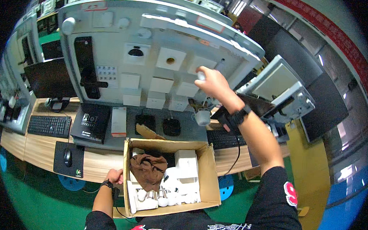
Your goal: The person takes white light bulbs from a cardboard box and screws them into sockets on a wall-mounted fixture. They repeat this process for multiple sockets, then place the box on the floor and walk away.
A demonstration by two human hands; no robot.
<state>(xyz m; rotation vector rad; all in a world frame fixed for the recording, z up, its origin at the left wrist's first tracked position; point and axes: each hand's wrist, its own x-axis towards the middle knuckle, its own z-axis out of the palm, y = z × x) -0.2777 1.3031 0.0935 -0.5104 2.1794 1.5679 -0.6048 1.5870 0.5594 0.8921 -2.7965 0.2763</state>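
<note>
Small whitish piece (201, 76) is held at the fingertips of the right hand (215, 84), up in front of the upright display panel (149, 32). Its exact kind can't be told: small and mostly covered by the fingers. Whether the panel is touched can't be told either.

Right arm is raised and reached forward; forearm is angled up and to the left from the elbow, the back of the hand is turned mostly up, fingers are bent and closed narrowly on the piece. A black watch (238, 115) is worn on that wrist.

Left arm is kept low, forearm pointed forward. Left hand (115, 176) is placed at the left wall of the open cardboard box (211, 174), fingers curled; whether the wall is gripped or just touched can't be told.

Box is set between the arms at the near edge of the desk (96, 162). Brown cloth (148, 172), white light bulbs (163, 200) and a white carton (186, 160) are contained in it. Black keyboard (49, 126) and mouse (67, 157) are laid out to the left.
</note>
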